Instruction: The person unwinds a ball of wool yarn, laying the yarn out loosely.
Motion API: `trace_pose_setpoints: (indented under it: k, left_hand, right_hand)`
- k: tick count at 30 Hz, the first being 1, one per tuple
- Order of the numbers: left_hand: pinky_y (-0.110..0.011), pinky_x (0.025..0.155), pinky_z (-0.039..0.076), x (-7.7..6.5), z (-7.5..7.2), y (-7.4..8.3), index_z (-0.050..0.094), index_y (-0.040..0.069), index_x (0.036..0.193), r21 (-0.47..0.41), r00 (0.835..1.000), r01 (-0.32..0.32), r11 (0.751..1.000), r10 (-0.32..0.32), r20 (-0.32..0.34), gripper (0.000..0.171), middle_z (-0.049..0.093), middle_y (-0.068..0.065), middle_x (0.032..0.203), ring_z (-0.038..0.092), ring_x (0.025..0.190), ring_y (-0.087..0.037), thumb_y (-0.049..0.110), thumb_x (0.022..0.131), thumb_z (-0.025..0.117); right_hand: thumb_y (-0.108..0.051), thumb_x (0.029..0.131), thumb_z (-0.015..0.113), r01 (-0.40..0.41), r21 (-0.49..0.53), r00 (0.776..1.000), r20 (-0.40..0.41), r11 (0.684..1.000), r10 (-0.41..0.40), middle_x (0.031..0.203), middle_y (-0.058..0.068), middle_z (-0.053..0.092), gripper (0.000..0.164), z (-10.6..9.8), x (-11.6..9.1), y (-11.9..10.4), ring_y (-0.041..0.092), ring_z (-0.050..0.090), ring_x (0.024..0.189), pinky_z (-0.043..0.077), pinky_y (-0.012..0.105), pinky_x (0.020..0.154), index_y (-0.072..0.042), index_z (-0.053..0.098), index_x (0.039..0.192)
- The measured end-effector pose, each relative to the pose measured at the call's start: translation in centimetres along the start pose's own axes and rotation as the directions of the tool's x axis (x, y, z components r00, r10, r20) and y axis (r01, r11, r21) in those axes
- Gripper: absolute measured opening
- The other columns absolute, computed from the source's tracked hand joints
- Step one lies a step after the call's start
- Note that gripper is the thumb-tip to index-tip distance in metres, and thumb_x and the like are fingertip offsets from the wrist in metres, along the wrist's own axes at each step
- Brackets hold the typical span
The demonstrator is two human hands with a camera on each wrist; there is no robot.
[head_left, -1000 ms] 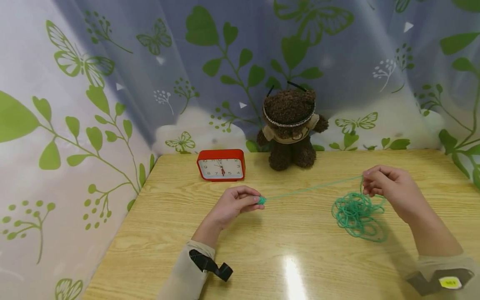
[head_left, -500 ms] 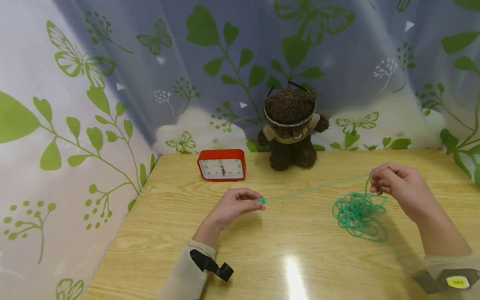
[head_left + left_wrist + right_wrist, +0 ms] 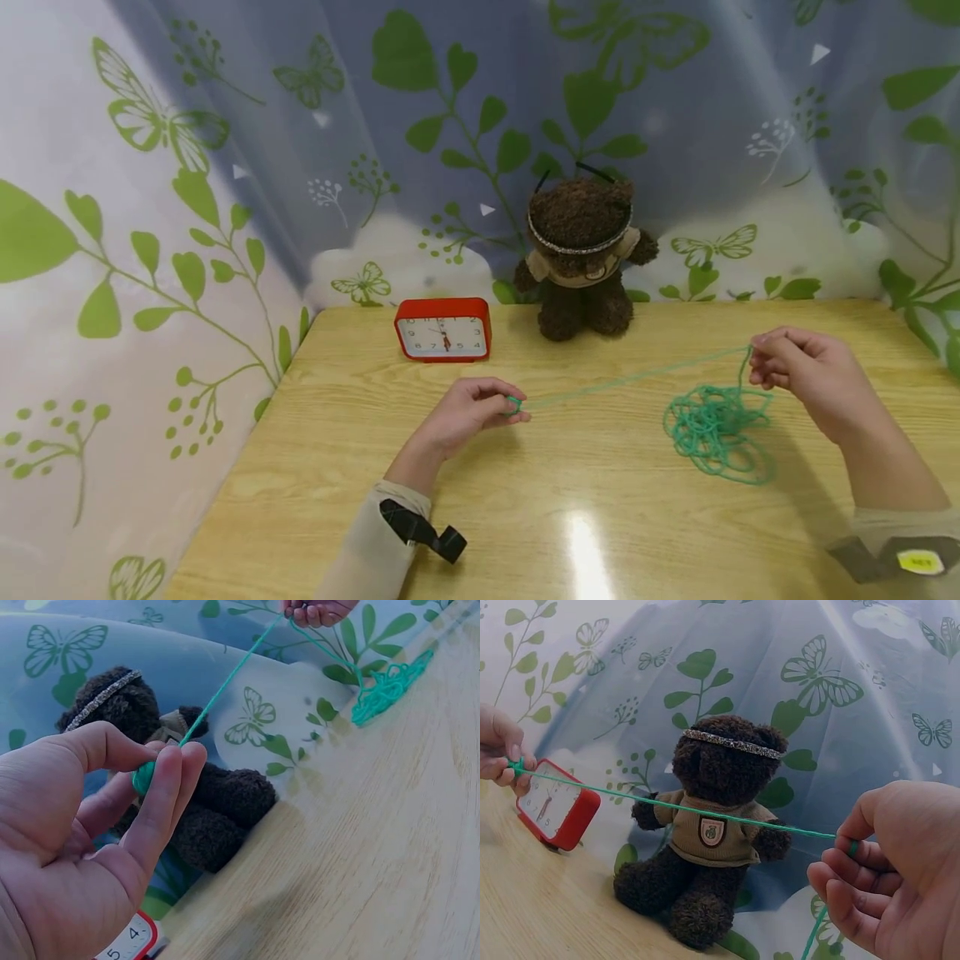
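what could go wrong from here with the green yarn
The left hand only pinches a tiny wound bit of yarn at its fingertips, so it might slip free. The strand runs taut to the right hand, and a harder pull could drag or knot the loose yarn pile on the table.

The head view looks down across the table (image 3: 525, 500); both wrist views sit low and close, sharing the teddy bear (image 3: 720, 825).
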State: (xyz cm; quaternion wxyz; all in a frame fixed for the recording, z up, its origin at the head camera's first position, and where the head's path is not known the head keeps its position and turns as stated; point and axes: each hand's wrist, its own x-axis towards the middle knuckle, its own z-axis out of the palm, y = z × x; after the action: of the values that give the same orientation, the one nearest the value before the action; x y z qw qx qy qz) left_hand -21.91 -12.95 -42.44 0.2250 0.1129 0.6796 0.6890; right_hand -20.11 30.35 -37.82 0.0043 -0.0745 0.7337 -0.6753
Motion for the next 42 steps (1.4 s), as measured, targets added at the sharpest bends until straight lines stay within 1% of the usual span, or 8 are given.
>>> trace_pose_setpoints:
  k: [7,13,17,21,26,32,36,42]
  left_hand:
    - [-0.033,0.092,0.061,-0.4,-0.2,0.2,0.06,-0.004,0.108,-0.036,0.998,-0.034,0.999,0.036,0.045,0.012,0.065,-0.007,0.104,0.074,0.094,-0.018,-0.001,0.097,0.057]
    - [-0.025,0.084,0.06,-0.3,-0.4,0.1,0.06,-0.01,0.118,0.003,0.998,-0.036,0.999,0.036,0.046,0.024,0.062,-0.017,0.112,0.07,0.088,-0.013,0.0,0.099,0.051]
    - [-0.029,0.086,0.06,-0.2,-0.3,0.1,0.063,-0.009,0.115,0.033,1.0,-0.008,0.999,0.007,0.029,0.022,0.061,-0.024,0.119,0.068,0.089,-0.012,0.0,0.098,0.054]
    - [-0.038,0.091,0.06,-0.2,-0.1,0.2,0.064,-0.005,0.111,0.053,1.0,-0.009,0.999,0.008,0.018,0.017,0.064,-0.016,0.109,0.069,0.089,-0.013,0.004,0.097,0.062]
    - [-0.041,0.093,0.06,-0.1,-0.1,0.2,0.062,-0.008,0.119,0.033,1.0,-0.004,0.999,0.004,0.007,0.027,0.063,-0.021,0.11,0.07,0.087,-0.013,0.009,0.097,0.065]
    - [-0.036,0.093,0.06,0.0,-0.2,0.1,0.063,-0.01,0.123,-0.003,1.0,-0.009,1.0,0.009,-0.012,0.031,0.067,-0.008,0.109,0.072,0.088,-0.012,0.007,0.098,0.063]
    - [-0.031,0.09,0.061,0.0,-0.4,0.0,0.064,-0.01,0.122,-0.001,1.0,-0.009,1.0,0.009,-0.019,0.03,0.068,-0.013,0.109,0.072,0.088,-0.012,0.008,0.098,0.064]
    - [-0.033,0.091,0.059,0.0,-0.4,0.1,0.065,-0.007,0.125,0.017,0.998,0.012,1.0,-0.011,-0.063,0.031,0.062,-0.03,0.124,0.071,0.089,-0.01,0.01,0.099,0.062]
  right_hand:
    - [-0.016,0.105,0.051,0.0,0.022,1.0,-0.007,1.0,0.0,0.085,-0.002,0.065,0.021,-0.4,0.0,0.2,0.011,0.065,0.074,0.058,0.021,0.064,-0.008,0.069,0.097]
    - [-0.014,0.105,0.051,0.004,0.083,1.0,-0.013,0.997,-0.003,0.085,-0.001,0.065,0.021,-0.7,0.0,0.2,0.011,0.064,0.074,0.055,0.022,0.06,-0.007,0.069,0.097]
    - [-0.013,0.105,0.051,0.0,0.101,1.0,-0.014,0.995,0.001,0.084,-0.001,0.066,0.021,-0.8,0.0,0.3,0.011,0.064,0.073,0.055,0.022,0.06,-0.007,0.069,0.096]
    - [-0.013,0.105,0.051,-0.002,0.098,1.0,-0.021,0.995,0.004,0.084,0.0,0.066,0.021,-0.9,0.0,0.4,0.011,0.064,0.073,0.055,0.022,0.06,-0.007,0.07,0.096]
    - [-0.014,0.105,0.05,-0.012,0.089,0.999,-0.052,0.996,0.016,0.084,-0.001,0.066,0.023,-1.4,0.0,0.3,0.011,0.065,0.073,0.056,0.021,0.061,-0.01,0.07,0.095]
    - [-0.017,0.104,0.052,-0.037,0.103,0.992,-0.114,0.994,0.049,0.084,-0.001,0.064,0.022,-1.7,-0.1,0.3,0.011,0.064,0.071,0.056,0.021,0.06,-0.012,0.071,0.093]
    - [-0.015,0.102,0.056,-0.08,0.169,0.984,-0.142,0.982,0.104,0.081,-0.001,0.063,0.022,-1.9,-0.1,0.5,0.013,0.066,0.068,0.057,0.021,0.06,-0.012,0.073,0.089]
    - [-0.024,0.103,0.052,-0.178,-0.081,0.948,-0.281,0.981,0.149,0.079,-0.008,0.061,0.021,-2.2,0.2,0.6,0.008,0.065,0.067,0.057,0.019,0.06,-0.02,0.068,0.091]
